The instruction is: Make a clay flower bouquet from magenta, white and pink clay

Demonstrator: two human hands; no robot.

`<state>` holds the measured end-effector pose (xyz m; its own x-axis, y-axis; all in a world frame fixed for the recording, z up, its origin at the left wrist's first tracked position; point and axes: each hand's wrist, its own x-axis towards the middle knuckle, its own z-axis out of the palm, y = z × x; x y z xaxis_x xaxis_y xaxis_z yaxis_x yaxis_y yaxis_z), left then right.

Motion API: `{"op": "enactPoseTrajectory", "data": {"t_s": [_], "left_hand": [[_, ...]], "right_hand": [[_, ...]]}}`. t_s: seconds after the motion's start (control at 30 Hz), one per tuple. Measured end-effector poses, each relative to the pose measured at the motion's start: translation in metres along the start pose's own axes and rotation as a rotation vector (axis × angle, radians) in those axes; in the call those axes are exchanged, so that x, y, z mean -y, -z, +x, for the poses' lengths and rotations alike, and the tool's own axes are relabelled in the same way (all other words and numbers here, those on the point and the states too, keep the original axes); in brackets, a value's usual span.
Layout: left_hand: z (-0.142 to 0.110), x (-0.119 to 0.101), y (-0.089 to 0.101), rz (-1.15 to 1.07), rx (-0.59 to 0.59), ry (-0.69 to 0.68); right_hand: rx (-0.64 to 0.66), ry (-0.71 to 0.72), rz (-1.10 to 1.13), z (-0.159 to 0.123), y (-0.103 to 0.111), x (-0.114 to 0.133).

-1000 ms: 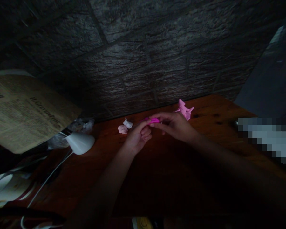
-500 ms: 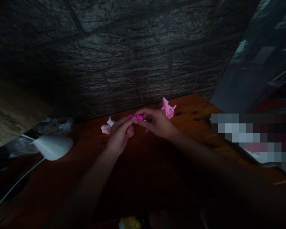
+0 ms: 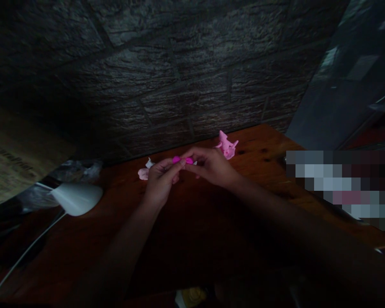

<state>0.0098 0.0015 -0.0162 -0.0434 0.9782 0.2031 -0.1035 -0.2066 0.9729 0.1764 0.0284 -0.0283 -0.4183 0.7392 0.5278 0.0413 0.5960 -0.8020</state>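
My left hand [image 3: 160,179] and my right hand [image 3: 210,166] meet above the brown wooden table [image 3: 211,222], and both pinch a small bright magenta piece [image 3: 182,160] between their fingertips. It looks soft, like clay, though I cannot tell for sure. Just behind my right hand a lighter pink lump with pointed ends [image 3: 226,145] lies on the table. Left of my left hand lie a pale pink piece [image 3: 143,173] and a small white piece [image 3: 149,163].
A dark stone-pattern wall [image 3: 179,77] rises right behind the table. A white lamp head [image 3: 75,199] with its thin arm stands at the left, crumpled clear plastic [image 3: 77,169] behind it and a newspaper [image 3: 16,158] further left. A blurred patch covers the right edge.
The view swung right a second ago and has since settled. Both hands stayed pinched on the magenta piece, shifting only slightly.
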Motion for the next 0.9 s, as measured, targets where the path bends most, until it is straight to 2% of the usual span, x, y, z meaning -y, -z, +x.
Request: {"op": "enactPoseTrajectory", "data": {"t_s": [0.23, 0.4, 0.6, 0.8, 0.9], "left_hand": [[0.000, -0.001, -0.002, -0.080, 0.012, 0.062], [0.001, -0.001, -0.001, -0.176, 0.081, 0.112], [0.002, -0.002, 0.003, -0.205, 0.125, 0.139], [0.002, -0.005, 0.004, -0.278, 0.150, 0.169], [0.001, -0.006, 0.003, -0.299, 0.188, 0.204]], "right_hand": [[0.001, -0.026, 0.099, 0.001, -0.001, 0.005], [-0.008, -0.039, 0.204, 0.003, -0.002, 0.006], [0.082, -0.069, 0.282, 0.003, 0.002, 0.006], [0.163, -0.200, 0.307, 0.006, 0.015, 0.014], [0.152, -0.214, 0.318, 0.007, 0.018, 0.015]]}}
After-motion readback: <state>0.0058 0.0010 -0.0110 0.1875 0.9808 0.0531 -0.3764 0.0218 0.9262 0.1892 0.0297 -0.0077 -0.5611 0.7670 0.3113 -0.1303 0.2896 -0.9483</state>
